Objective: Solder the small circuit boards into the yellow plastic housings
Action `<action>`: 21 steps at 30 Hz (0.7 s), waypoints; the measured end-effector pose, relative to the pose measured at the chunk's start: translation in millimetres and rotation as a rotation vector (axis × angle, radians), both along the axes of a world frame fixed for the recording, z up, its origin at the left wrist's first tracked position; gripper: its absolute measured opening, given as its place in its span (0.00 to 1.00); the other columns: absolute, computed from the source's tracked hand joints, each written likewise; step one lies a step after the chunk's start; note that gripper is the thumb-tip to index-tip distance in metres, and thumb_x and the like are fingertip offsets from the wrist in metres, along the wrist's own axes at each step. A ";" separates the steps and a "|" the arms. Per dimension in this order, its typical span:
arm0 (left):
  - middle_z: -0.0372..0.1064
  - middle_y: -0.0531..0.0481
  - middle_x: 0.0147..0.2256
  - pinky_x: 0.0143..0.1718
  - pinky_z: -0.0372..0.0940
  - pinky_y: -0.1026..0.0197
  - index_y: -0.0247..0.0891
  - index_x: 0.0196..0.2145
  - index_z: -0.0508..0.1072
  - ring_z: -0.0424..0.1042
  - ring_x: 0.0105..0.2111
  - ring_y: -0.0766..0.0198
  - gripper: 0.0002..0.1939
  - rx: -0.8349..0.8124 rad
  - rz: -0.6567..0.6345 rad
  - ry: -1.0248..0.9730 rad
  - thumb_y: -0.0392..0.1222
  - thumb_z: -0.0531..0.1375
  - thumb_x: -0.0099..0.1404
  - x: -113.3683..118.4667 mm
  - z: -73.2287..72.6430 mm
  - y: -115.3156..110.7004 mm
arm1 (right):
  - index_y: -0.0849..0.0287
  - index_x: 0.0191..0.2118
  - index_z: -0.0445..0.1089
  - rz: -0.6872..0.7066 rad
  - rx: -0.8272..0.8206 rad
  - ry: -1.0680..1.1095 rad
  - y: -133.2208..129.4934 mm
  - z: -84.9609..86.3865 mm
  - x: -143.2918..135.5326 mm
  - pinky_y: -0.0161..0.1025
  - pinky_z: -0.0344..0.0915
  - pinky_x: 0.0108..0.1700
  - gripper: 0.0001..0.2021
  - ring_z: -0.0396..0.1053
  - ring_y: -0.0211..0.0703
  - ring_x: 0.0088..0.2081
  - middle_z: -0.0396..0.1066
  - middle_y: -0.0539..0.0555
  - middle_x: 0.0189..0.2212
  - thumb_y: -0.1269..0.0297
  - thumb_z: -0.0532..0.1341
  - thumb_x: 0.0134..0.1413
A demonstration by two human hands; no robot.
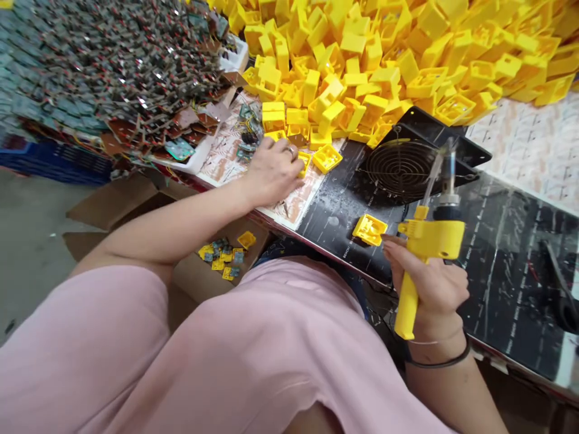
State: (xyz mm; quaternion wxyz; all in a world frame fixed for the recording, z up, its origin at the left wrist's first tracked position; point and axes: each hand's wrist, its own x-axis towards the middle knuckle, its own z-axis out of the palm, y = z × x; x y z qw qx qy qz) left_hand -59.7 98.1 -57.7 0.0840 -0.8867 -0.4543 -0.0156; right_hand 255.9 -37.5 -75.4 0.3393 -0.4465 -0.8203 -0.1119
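Note:
My left hand [275,170] lies over the near edge of the yellow pile, its fingers curled down on a small yellow plastic case [304,164]. The fingertips are partly hidden. Just right of it sits another open yellow case [327,158]. My right hand [427,283] is wrapped around a yellow soldering gun [432,238], its metal tip pointing away from me. Left of the gun, one open yellow case [370,229] rests on the black mat [337,205], near my right fingertips.
Yellow cases [362,66] are heaped along the back. Circuit boards [136,72] with wires pile up at the left. A black fan [402,163] stands behind the soldering gun. Scissors [561,289] lie far right. Below the table edge, a cardboard box [190,271] holds several filled cases.

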 end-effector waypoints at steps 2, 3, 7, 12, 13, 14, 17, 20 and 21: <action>0.78 0.38 0.39 0.46 0.66 0.47 0.34 0.38 0.80 0.75 0.48 0.46 0.15 0.008 -0.046 0.022 0.44 0.55 0.72 21.4 -11.3 -8.8 | 0.53 0.49 0.78 0.044 0.100 -0.076 4.6 0.5 -5.2 0.31 0.60 0.29 0.16 0.64 0.31 0.22 0.66 0.43 0.20 0.76 0.70 0.56; 0.78 0.39 0.36 0.43 0.67 0.49 0.34 0.36 0.80 0.77 0.45 0.47 0.15 -0.018 -0.085 0.007 0.42 0.55 0.72 32.4 -13.2 -15.9 | 0.56 0.48 0.77 0.049 0.178 -0.113 6.5 1.8 -8.8 0.31 0.60 0.28 0.16 0.64 0.30 0.21 0.67 0.44 0.21 0.77 0.70 0.55; 0.78 0.37 0.35 0.30 0.65 0.56 0.31 0.40 0.80 0.79 0.38 0.49 0.15 -0.172 -0.131 -0.136 0.44 0.56 0.72 67.9 -6.8 -41.9 | 0.55 0.45 0.75 0.027 0.228 -0.113 14.3 9.0 -27.4 0.31 0.62 0.29 0.12 0.68 0.31 0.22 0.76 0.46 0.27 0.75 0.70 0.56; 0.79 0.44 0.44 0.43 0.69 0.58 0.37 0.48 0.80 0.79 0.43 0.57 0.19 -0.210 -0.182 -0.332 0.41 0.49 0.76 40.1 8.5 -18.8 | 0.53 0.49 0.72 0.006 0.153 -0.096 19.8 5.0 -32.7 0.31 0.67 0.32 0.15 0.73 0.34 0.26 0.80 0.49 0.35 0.71 0.70 0.58; 0.79 0.44 0.45 0.43 0.69 0.57 0.37 0.49 0.80 0.78 0.43 0.56 0.19 -0.145 -0.145 -0.326 0.40 0.49 0.75 25.0 11.4 -5.6 | 0.54 0.50 0.71 0.008 0.126 -0.087 20.5 3.1 -32.1 0.32 0.67 0.33 0.15 0.74 0.36 0.27 0.80 0.50 0.35 0.70 0.70 0.58; 0.79 0.42 0.45 0.42 0.68 0.56 0.38 0.48 0.80 0.78 0.43 0.54 0.18 -0.077 -0.085 -0.283 0.40 0.51 0.74 9.5 13.8 9.1 | 0.55 0.50 0.70 0.014 0.102 -0.077 21.5 1.5 -32.4 0.33 0.68 0.34 0.16 0.75 0.38 0.29 0.80 0.50 0.35 0.68 0.71 0.59; 0.78 0.42 0.38 0.44 0.67 0.49 0.42 0.42 0.82 0.75 0.45 0.48 0.14 0.016 0.011 -0.169 0.40 0.57 0.66 -23.8 14.7 53.7 | 0.57 0.50 0.69 0.014 0.075 -0.097 27.4 -1.2 -43.6 0.39 0.67 0.37 0.16 0.74 0.44 0.31 0.76 0.52 0.31 0.59 0.70 0.60; 0.74 0.45 0.31 0.46 0.65 0.48 0.43 0.37 0.81 0.73 0.43 0.48 0.12 0.003 0.075 -0.256 0.52 0.64 0.61 -25.3 4.5 83.8 | 0.58 0.49 0.70 -0.032 0.081 -0.185 37.5 -2.9 -67.9 0.43 0.66 0.42 0.19 0.71 0.48 0.33 0.72 0.53 0.28 0.48 0.66 0.63; 0.73 0.45 0.30 0.46 0.65 0.48 0.42 0.35 0.80 0.73 0.43 0.48 0.14 -0.022 0.089 -0.287 0.54 0.65 0.58 -21.0 0.3 89.3 | 0.59 0.48 0.70 -0.050 0.080 -0.218 41.4 -4.2 -76.3 0.44 0.65 0.43 0.20 0.70 0.50 0.34 0.72 0.54 0.28 0.46 0.64 0.64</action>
